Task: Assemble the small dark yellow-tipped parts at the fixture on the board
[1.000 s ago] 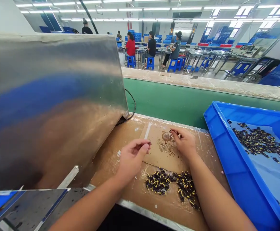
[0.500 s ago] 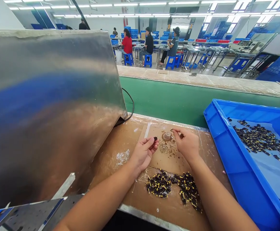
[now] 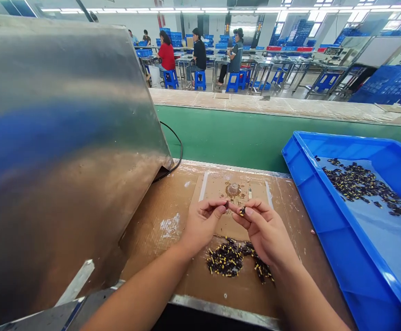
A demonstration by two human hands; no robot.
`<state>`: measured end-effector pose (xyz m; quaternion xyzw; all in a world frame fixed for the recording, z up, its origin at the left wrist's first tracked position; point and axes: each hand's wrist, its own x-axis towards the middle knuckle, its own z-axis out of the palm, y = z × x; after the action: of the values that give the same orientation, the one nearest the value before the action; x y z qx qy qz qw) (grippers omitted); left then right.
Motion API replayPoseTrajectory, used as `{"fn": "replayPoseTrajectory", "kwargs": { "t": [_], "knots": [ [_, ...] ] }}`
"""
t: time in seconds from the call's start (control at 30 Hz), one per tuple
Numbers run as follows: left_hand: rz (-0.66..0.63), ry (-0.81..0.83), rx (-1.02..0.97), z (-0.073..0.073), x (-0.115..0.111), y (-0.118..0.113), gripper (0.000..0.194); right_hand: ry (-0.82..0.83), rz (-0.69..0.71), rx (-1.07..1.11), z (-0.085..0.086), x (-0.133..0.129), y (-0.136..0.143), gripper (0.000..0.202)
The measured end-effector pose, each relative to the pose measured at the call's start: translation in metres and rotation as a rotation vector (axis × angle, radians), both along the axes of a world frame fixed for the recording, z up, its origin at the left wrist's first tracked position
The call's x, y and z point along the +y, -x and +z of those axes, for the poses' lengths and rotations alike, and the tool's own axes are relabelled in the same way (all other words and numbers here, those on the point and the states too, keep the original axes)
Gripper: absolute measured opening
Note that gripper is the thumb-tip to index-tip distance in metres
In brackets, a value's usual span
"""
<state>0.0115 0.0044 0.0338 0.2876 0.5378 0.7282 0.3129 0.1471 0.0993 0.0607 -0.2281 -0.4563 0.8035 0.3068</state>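
My left hand (image 3: 203,220) pinches a small dark part (image 3: 226,205) between thumb and forefinger, mostly hidden by the fingertips. Close beside it, my right hand (image 3: 267,230) is closed on a small black part with a yellow tip (image 3: 242,211). Both hands hover over a cardboard sheet (image 3: 221,228) on the bench. Below them lies a pile of small black parts with yellow tips (image 3: 225,259), partly covered on its right by my right hand. Beyond the fingers stands a small clear cup-like piece (image 3: 234,188) amid brown stains.
A large metal housing (image 3: 65,147) fills the left side, with a black cable (image 3: 181,147) behind it. To the right, a blue bin (image 3: 317,220) holds many similar black parts. A green strip (image 3: 221,133) runs behind the bench. Several people sit or stand at far tables.
My right hand has come down from beside the clear cup-like piece and turned toward my left hand, now showing a yellow-tipped black part. The camera view has shifted slightly.
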Motion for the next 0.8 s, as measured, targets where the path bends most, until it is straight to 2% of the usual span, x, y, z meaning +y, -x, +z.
{"fn": "replayPoseTrajectory", "kwargs": {
  "t": [0.1,0.17,0.23,0.3,0.37,0.47,0.53,0.6,0.8],
  "knots": [
    [0.028,-0.022,0.364,0.001,-0.004,-0.002,0.014,0.031,-0.024,0.045,-0.01,-0.002,-0.003,0.017],
    [0.059,-0.035,0.536,0.001,-0.005,-0.001,0.017,-0.072,-0.033,0.023,-0.015,-0.002,-0.006,0.014],
    [0.085,-0.032,0.604,0.0,-0.005,0.0,0.016,-0.247,-0.039,-0.049,-0.018,-0.003,-0.01,0.011],
    [0.069,0.005,0.508,0.0,-0.003,0.0,0.011,-0.443,-0.05,-0.135,-0.019,-0.006,-0.012,0.007],
    [0.027,0.067,0.294,-0.001,-0.001,-0.001,0.01,-0.628,-0.073,-0.182,-0.019,-0.01,-0.013,0.002],
    [-0.011,0.144,-0.024,-0.001,0.003,-0.003,0.018,-0.889,-0.108,-0.207,-0.019,-0.015,-0.012,0.01],
    [-0.024,0.138,-0.191,-0.002,0.005,-0.005,0.024,-0.978,-0.124,-0.221,-0.019,-0.016,-0.011,0.012],
    [-0.038,0.103,-0.325,-0.002,0.006,-0.007,0.029,-0.964,-0.126,-0.211,-0.02,-0.017,-0.012,0.012],
    [-0.103,0.029,-0.514,-0.001,0.006,-0.008,0.031,-0.717,-0.112,-0.112,-0.014,-0.015,-0.013,0.009]
  ]
}}
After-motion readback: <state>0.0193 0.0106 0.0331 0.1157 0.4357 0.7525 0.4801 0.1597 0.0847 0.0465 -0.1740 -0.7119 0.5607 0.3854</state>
